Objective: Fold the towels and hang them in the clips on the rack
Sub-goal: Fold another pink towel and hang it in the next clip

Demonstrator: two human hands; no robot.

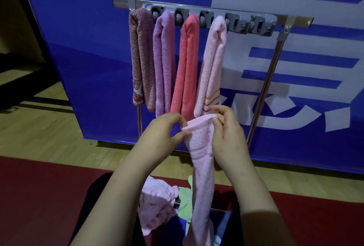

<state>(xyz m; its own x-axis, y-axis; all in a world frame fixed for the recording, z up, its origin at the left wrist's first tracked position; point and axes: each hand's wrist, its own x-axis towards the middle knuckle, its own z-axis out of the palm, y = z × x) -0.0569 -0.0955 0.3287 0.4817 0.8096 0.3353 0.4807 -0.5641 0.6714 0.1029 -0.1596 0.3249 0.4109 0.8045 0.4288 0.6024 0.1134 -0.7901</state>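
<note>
A light pink towel (202, 167) hangs in a long folded strip from both my hands, in front of the rack. My left hand (163, 133) pinches its top left corner and my right hand (226, 133) grips the top right edge. On the grey clip bar (246, 24) hang several folded towels: a mottled dark pink one (140, 58), a lilac one (163, 60), a coral one (187, 64) and a pale pink striped one (211, 64). The clips at the bar's right end hold nothing.
The metal rack's right leg (266, 84) slants down to the floor. A blue banner with white characters (88, 48) stands behind. Below my arms lie a crumpled pink towel (155, 204) and a green one (185, 200). Wooden floor (39, 127) and red mat (39, 196) lie left.
</note>
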